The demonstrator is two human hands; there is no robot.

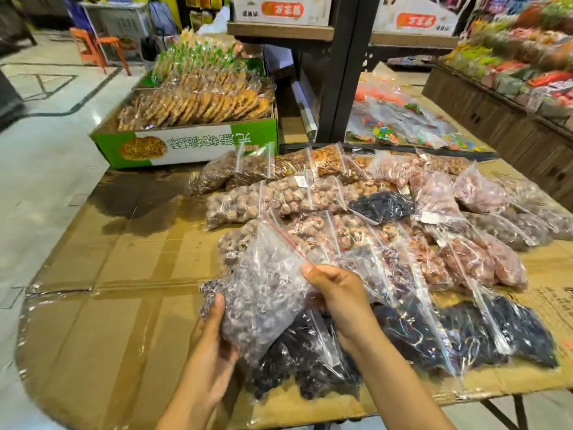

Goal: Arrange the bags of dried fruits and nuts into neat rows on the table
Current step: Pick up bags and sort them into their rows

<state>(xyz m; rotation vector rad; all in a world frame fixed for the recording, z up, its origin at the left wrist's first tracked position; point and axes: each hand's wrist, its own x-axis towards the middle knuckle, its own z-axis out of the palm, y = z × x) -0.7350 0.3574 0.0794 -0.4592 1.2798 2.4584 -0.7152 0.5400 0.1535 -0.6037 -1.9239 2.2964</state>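
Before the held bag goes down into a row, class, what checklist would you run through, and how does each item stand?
1. Left hand supports the held bag from below: ok.
2. Right hand pinches its upper edge: ok.
3. Zip seal fully shut: cannot tell.
4. Bare cardboard tabletop to the left for a landing spot: ok.
5. Dark fruit bags lying in a straight row: not ok, they overlap and slant.
6. Cookie box is clear of the bag area: ok.

Bare cardboard (124,305) lies free left; bags (403,243) crowd the right.
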